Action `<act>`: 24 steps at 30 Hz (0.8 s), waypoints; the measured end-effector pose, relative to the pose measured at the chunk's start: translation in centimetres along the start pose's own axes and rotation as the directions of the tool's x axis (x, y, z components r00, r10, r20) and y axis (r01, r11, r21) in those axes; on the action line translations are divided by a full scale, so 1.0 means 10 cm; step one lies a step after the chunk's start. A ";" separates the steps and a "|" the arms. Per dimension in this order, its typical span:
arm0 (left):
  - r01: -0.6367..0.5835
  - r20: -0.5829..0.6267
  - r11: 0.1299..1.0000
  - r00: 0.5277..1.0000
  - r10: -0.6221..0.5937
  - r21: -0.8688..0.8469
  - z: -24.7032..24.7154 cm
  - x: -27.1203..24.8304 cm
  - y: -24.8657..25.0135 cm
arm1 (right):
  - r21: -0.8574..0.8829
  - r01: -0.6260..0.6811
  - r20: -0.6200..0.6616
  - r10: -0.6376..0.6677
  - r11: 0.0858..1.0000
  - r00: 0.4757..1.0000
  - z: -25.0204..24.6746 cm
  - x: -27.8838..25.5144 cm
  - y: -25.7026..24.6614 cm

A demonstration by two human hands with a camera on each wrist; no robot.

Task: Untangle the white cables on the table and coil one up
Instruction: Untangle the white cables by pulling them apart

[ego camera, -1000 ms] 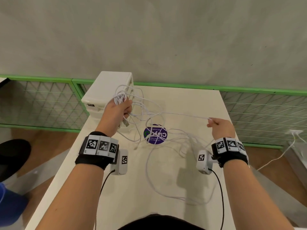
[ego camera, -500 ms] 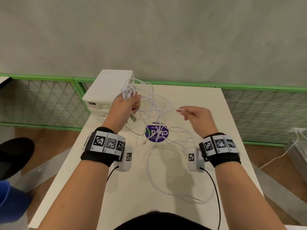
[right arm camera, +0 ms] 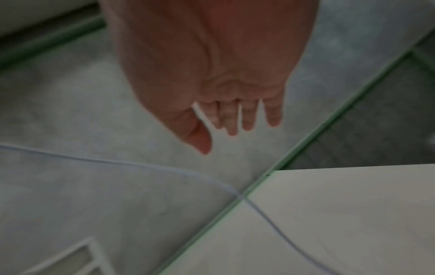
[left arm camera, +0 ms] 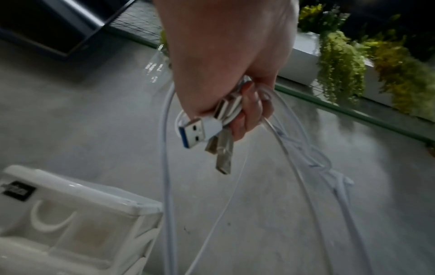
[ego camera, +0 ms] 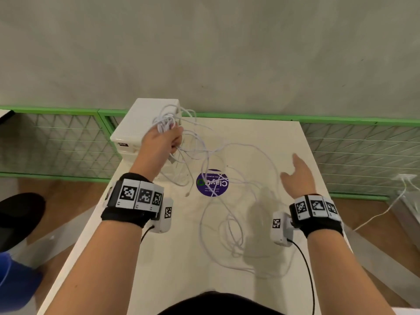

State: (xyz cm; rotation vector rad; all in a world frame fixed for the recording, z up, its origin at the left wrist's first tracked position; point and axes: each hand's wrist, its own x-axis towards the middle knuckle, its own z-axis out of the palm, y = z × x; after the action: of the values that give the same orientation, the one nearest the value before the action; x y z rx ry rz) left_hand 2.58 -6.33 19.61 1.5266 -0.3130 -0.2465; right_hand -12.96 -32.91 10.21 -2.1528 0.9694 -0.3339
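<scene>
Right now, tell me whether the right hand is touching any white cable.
Apart. The right wrist view shows the right hand open, fingers spread, the nearest white cable passing below the thumb with a clear gap.

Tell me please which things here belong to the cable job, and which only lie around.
Belong to the job:
- white cables, tangled on the table
- cable bundle with USB plugs, gripped by the left hand
- right hand, open, holding nothing

Only lying around:
- white drawer box
- purple round sticker
</scene>
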 end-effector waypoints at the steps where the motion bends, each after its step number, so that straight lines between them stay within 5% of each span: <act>1: 0.009 0.022 1.000 1.000 -0.009 0.008 0.06 -0.01 -0.01 | 0.063 0.142 0.030 -0.144 0.988 0.989 0.03 -0.03 -0.14; 4: 0.033 0.066 0.999 0.997 -0.034 0.010 0.22 -0.04 -0.03 | 0.113 0.477 0.129 -0.489 0.872 0.863 0.12 -0.18 -0.60; 6: 0.049 0.073 0.999 0.996 -0.049 -0.008 0.27 -0.06 -0.03 | 0.157 0.516 0.181 -0.538 0.842 0.823 0.21 -0.22 -0.78; 9: 0.042 0.033 0.999 0.999 -0.041 -0.031 0.16 -0.04 -0.02 | 0.293 0.382 0.188 -0.445 0.876 0.876 0.27 -0.19 -0.71; 14: 0.019 -0.151 0.987 0.988 -0.043 -0.161 -0.24 0.03 -0.04 | 0.098 0.218 -0.062 -0.213 0.971 0.975 0.07 0.07 -0.18; 17: -0.004 -0.208 0.972 0.977 -0.047 -0.236 -0.37 0.07 -0.05 | 0.038 -0.021 -0.148 0.027 0.999 0.989 0.01 0.16 0.26; 20: 0.022 -0.151 0.992 0.988 -0.041 -0.123 -0.25 0.04 -0.09 | -0.051 -0.179 -0.120 0.172 0.983 0.978 0.06 0.17 0.47; 22: 0.044 -0.092 0.996 0.994 -0.051 -0.081 -0.10 0.01 -0.11 | -0.087 -0.142 -0.102 0.133 0.986 0.986 0.12 0.16 0.39; 24: 0.054 -0.047 0.996 0.997 -0.058 -0.072 0.02 -0.02 -0.11 | -0.049 0.075 -0.055 -0.078 0.996 0.995 0.17 0.12 0.16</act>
State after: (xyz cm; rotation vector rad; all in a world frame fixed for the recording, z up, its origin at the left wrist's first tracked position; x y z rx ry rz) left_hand 2.35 -6.48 18.49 1.4709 -0.2206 -0.2615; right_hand -12.19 -33.57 7.82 -2.2381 0.9370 -0.4154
